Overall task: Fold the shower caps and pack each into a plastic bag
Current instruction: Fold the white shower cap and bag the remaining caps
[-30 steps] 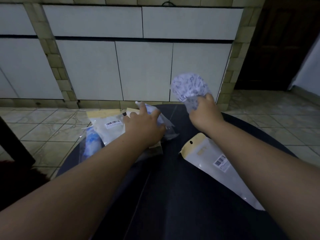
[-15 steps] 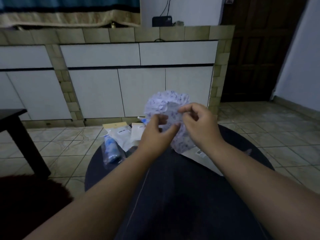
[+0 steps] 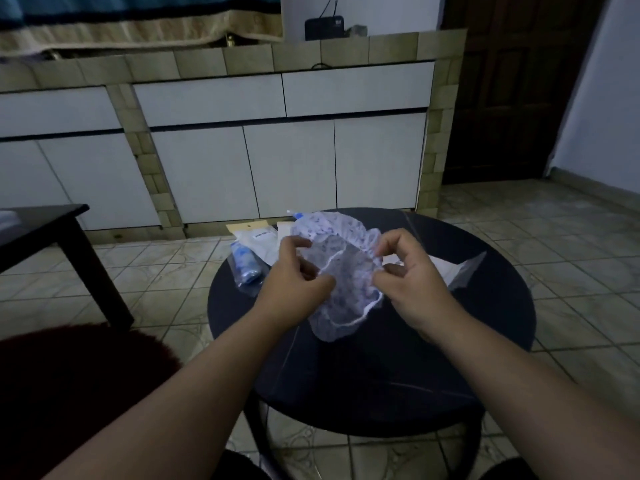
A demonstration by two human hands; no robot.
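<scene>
A thin white shower cap (image 3: 341, 271) with a small blue print hangs spread open above the round dark table (image 3: 374, 386). My left hand (image 3: 294, 282) pinches its elastic rim on the left and my right hand (image 3: 408, 271) pinches the rim on the right. Behind the left hand lies a packed plastic bag with a blue cap (image 3: 245, 268) and a white bag with a tan header and barcode (image 3: 258, 239). An empty white plastic bag (image 3: 453, 271) lies on the table behind my right hand, partly hidden.
A dark side table (image 3: 52, 233) stands at the left, a dark red seat (image 3: 69, 386) at the lower left. White cabinet doors in a tiled frame (image 3: 287, 168) face me. Tiled floor surrounds the table; a dark door (image 3: 502, 98) is at the right.
My left hand left the bags on the table and joined the right on the cap. Both hands then pulled the bunched cap open. My head has tilted up and back.
</scene>
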